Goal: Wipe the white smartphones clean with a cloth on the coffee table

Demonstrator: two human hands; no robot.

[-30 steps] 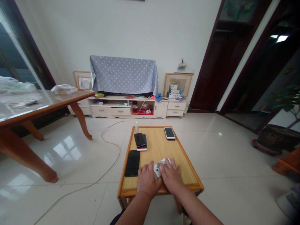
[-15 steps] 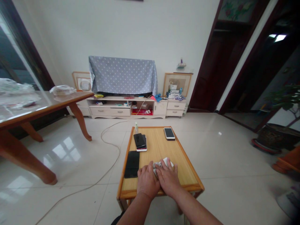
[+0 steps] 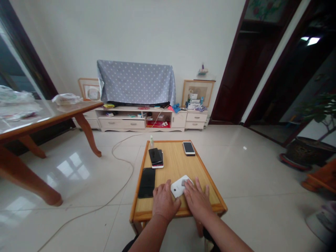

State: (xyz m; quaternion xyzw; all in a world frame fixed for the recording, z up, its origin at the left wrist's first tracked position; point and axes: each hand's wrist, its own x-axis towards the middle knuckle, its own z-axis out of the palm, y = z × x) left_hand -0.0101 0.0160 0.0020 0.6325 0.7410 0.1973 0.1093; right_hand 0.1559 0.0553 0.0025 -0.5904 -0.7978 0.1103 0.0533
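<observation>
On the small wooden table (image 3: 170, 164) a white phone (image 3: 177, 189) lies back up, its camera end toward the left. My left hand (image 3: 165, 201) rests against the phone's left end, with the fingers bent and the thumb at its near edge. The fingers of my right hand (image 3: 196, 197) press a small grey piece, apparently a cloth (image 3: 184, 182), onto the right part of the phone's back; the other fingers are spread. A dark tablet or large phone (image 3: 147, 182) lies left of my left hand.
Dark phones (image 3: 155, 156) are stacked near the table's left edge beside a small spray bottle (image 3: 151, 141). Another white phone (image 3: 188, 148) lies at the far right, with a dark one under it. A cable (image 3: 131, 171) runs over the floor, and a larger table (image 3: 70, 110) stands left.
My right hand has moved right, away from my left hand, carrying the grey piece across the white phone. More of the phone's back now shows. The view has shifted slightly.
</observation>
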